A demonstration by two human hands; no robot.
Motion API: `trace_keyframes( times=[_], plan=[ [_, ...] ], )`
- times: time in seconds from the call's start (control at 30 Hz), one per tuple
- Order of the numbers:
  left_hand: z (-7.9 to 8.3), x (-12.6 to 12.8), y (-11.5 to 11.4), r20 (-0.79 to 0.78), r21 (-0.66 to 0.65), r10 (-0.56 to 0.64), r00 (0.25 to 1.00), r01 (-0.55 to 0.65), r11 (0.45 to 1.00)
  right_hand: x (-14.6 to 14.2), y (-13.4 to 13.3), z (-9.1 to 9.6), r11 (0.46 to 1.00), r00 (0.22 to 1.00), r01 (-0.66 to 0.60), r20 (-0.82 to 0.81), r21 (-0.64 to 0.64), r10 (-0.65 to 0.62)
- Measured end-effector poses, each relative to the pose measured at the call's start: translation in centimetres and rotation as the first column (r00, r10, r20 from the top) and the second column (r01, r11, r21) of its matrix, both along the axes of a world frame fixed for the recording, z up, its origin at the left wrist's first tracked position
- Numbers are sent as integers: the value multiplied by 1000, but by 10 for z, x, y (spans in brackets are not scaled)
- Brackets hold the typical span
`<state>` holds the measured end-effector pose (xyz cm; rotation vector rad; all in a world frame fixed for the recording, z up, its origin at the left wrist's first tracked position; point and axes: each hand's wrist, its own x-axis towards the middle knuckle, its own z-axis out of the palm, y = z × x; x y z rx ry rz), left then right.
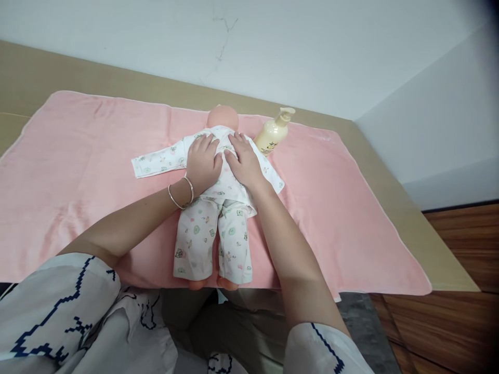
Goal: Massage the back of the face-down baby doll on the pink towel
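Doll (213, 218) lay face down on the pink towel (78, 171), feet at the near edge. Left hand (202, 162) and right hand (244, 162) pressed flat, open, holding nothing. A hard push could perhaps knock the lotion bottle (273, 134).

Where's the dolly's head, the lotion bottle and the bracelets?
doll's head (222, 116), head view, back of the bare head
lotion bottle (270, 137), head view, middle of the cream body
bracelets (182, 193), head view, on the left wrist

Soft, even indoor light, faint shadows, sharp centre, dark vignetting and bending at the right corners.
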<state>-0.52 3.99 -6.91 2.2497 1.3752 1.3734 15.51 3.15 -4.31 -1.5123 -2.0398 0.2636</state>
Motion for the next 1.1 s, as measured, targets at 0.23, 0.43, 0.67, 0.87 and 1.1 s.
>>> trace_keyframes(
  times=[0.23,0.43,0.67,0.87,1.1],
  plan=[
    [5,3,-3,21,-15,71,997,-71,997,-19,-18,12,993,991,116,70,13,-117],
    [-4,0,7,65,-65,68,996,-64,996,-46,-40,21,974,962,226,150,35,-228],
    [7,3,-6,-110,1,73,991,-73,997,-5,-6,3,996,998,66,-5,52,-66],
    [-2,1,4,-28,-73,108,994,-109,991,-39,-34,14,973,966,211,134,91,-222],
    [-6,-3,9,-33,-38,53,998,-55,998,-50,-42,12,977,963,193,174,95,-207]
  ],
)
